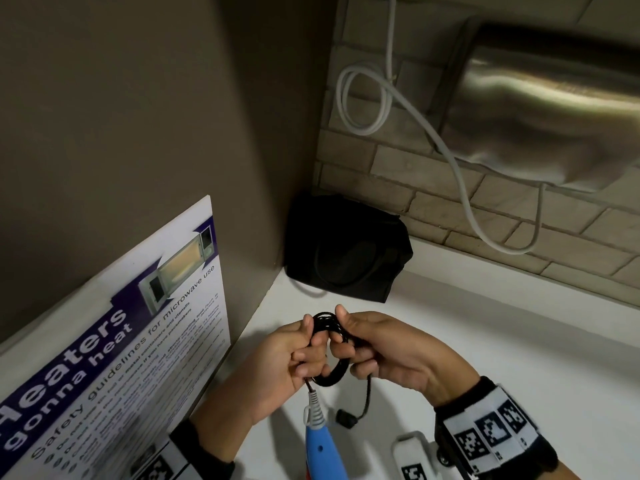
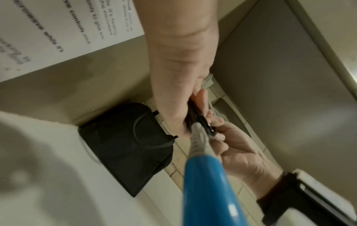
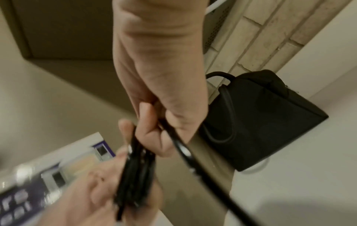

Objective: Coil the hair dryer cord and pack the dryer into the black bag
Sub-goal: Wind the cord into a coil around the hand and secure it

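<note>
Above the white counter (image 1: 485, 341), close to the corner where the brown side wall meets the brick-pattern wall, the black cord (image 1: 330, 344) of the hair dryer is gathered into a small tight coil of several loops held between both hands. The left hand (image 1: 277, 362) curls its fingers round the left side of the coil, thumb up against the loops; the right hand (image 1: 388, 348) pinches the right side, thumb on top and fingers folded through and under the ring. From the bottom of the coil a short ribbed grey strain relief (image 1: 312, 407) leads down into the blue handle of the hair dryer (image 1: 323, 452), which hangs below the left hand at the lower edge of the head view. A loose end of cord drops from the right hand to the black plug (image 1: 346, 418), dangling just above the counter. Behind the hands, well apart from them, the black bag (image 1: 346, 251) sits in the corner on the counter. A microwave safety poster (image 1: 121, 341) leans on the left wall, and a white cable (image 1: 363, 98) loops beside a steel appliance (image 1: 554, 109).
</note>
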The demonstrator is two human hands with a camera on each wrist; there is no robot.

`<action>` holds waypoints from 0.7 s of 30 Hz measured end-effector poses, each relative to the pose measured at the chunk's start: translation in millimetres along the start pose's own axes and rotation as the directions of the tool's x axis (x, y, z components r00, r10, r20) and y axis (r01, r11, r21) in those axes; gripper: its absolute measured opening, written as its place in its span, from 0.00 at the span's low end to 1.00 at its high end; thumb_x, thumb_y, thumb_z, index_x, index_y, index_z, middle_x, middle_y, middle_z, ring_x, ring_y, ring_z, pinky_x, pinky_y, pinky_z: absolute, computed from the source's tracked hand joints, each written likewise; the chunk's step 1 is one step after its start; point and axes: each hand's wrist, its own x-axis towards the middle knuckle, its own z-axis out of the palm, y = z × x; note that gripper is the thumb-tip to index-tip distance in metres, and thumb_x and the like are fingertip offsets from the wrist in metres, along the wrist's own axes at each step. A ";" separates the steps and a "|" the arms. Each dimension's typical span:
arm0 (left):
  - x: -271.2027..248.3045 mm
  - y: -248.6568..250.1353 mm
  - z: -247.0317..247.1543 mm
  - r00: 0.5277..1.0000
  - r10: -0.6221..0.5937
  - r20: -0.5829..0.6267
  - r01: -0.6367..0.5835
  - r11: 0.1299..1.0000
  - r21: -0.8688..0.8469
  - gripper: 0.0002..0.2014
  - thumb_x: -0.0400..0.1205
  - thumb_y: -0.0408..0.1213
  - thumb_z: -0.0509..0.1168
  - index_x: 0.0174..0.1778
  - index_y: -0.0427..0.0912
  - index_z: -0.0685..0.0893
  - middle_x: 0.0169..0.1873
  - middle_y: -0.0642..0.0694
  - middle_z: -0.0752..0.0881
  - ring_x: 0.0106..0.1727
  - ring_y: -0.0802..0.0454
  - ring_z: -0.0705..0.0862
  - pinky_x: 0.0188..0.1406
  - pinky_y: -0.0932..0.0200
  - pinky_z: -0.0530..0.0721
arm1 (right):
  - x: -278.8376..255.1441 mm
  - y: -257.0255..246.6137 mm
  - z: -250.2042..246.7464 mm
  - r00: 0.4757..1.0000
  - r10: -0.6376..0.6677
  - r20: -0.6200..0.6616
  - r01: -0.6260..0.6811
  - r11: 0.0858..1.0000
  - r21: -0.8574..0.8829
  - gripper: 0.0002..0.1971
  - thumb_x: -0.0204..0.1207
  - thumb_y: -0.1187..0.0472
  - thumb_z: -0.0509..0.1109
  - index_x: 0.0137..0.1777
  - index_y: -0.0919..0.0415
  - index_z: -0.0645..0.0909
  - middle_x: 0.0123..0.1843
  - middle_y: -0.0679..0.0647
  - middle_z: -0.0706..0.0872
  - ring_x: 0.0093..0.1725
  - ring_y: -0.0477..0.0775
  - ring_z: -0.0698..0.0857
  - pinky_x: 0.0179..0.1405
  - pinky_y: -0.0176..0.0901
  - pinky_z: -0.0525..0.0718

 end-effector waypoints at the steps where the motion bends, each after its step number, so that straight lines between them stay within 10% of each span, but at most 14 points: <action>1: 0.0 1.9 0.7 1.000 -0.007 0.004 0.007 0.999 0.045 0.16 0.81 0.46 0.52 0.32 0.40 0.72 0.19 0.53 0.63 0.19 0.58 0.63 0.41 0.58 0.75 | -0.3 -1.6 -1.3 1.000 0.016 0.003 -0.016 1.000 -0.005 0.20 0.83 0.48 0.59 0.34 0.57 0.82 0.28 0.48 0.73 0.23 0.42 0.59 0.20 0.29 0.59; 9: 1.1 -2.6 0.7 0.998 0.056 -0.028 -0.054 0.997 0.058 0.13 0.85 0.39 0.52 0.46 0.34 0.77 0.25 0.48 0.69 0.29 0.53 0.72 0.43 0.58 0.73 | 6.3 5.0 -7.0 0.996 0.020 -0.090 -0.003 0.983 0.182 0.16 0.86 0.56 0.57 0.38 0.62 0.75 0.26 0.49 0.73 0.23 0.43 0.62 0.19 0.30 0.64; 16: 3.0 -20.6 8.6 0.952 0.262 -0.159 -0.102 0.761 0.641 0.17 0.88 0.44 0.46 0.45 0.38 0.75 0.26 0.53 0.72 0.33 0.56 0.74 0.43 0.65 0.73 | 6.4 4.2 -5.7 0.991 0.027 -0.133 -0.017 0.997 0.077 0.17 0.87 0.61 0.53 0.38 0.61 0.76 0.25 0.49 0.70 0.23 0.44 0.58 0.19 0.32 0.61; 21: 6.4 -22.4 11.0 0.928 0.310 -0.206 -0.098 0.738 0.667 0.16 0.88 0.41 0.47 0.38 0.41 0.71 0.27 0.52 0.71 0.29 0.59 0.72 0.39 0.66 0.73 | 6.8 4.8 -5.1 0.994 -0.031 -0.106 0.026 0.998 -0.049 0.17 0.87 0.57 0.53 0.38 0.61 0.75 0.26 0.50 0.70 0.24 0.45 0.61 0.21 0.33 0.63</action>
